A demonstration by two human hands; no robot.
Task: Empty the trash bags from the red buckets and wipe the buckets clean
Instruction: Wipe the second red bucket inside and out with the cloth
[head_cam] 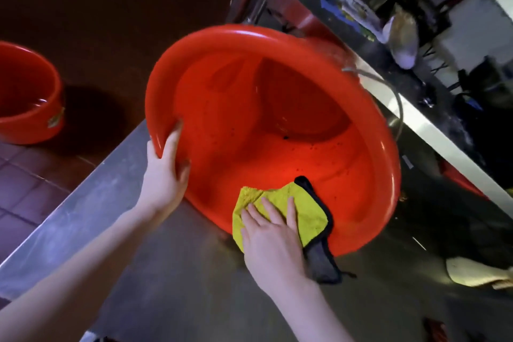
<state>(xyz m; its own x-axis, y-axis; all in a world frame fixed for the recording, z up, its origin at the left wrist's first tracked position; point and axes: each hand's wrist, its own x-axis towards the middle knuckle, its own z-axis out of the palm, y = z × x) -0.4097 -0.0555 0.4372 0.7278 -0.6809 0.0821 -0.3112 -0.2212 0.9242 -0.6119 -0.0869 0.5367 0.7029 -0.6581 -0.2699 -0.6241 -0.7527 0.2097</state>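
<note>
A large red bucket lies tipped on its side on the steel table, its mouth facing me. Dark specks dot its inner wall. My left hand grips the bucket's rim on the left, thumb inside. My right hand presses a yellow cloth with a black edge and grey back flat against the lower rim and inner wall, fingers straight. A second red bucket stands upright on the floor at far left.
A metal bail handle hangs off the tipped bucket at right. Steel counters and shelves with clutter run along the upper right. A pale rag lies on the table at the right edge. Tiled floor lies left of the table.
</note>
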